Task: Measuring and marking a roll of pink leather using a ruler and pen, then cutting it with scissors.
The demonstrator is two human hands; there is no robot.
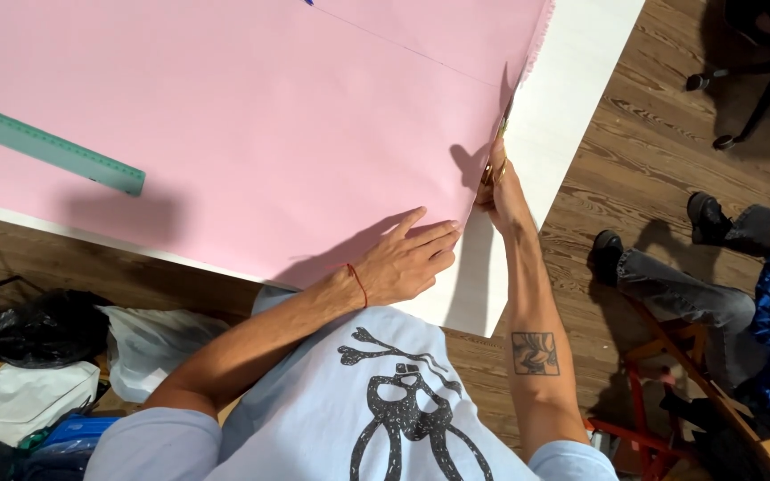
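Nearest the camera: pale blue T-shirt (376, 419) with black graphic, both forearms extending forward from it.

Left hand (407, 258): fingers extended and slightly spread, pressed flat on the pink fabric (251, 116) just inside its right-hand edge. Nothing clamped; palm down, acting as a hold-down. Thin red cord at the wrist.

Right hand (499, 183): fingers closed through the handles of the scissors (498, 142), only partly visible. Blades directed away from the body along the fabric's right-hand edge, under a lifted fold; blade opening cannot be told. Square dark tattoo on the forearm.

Pink fabric: spread flat over most of the white table (572, 98), right edge frayed near the far corner, a thin drawn line crossing the far portion. Judged light, thin and limp, with no stiffness of its own; likely to shift or pucker under blade pressure. Best held flat, close beside the cut line, with the palm rather than pinched. The edge at the scissors lifts readily.

Green ruler (51, 147): lying on the fabric at far left, well apart from both hands.

Beyond the table: wooden floor, dark and white bags (42, 343) at lower left, another person's legs (683, 281) and blue patterned sleeve at right, chair base at upper right.
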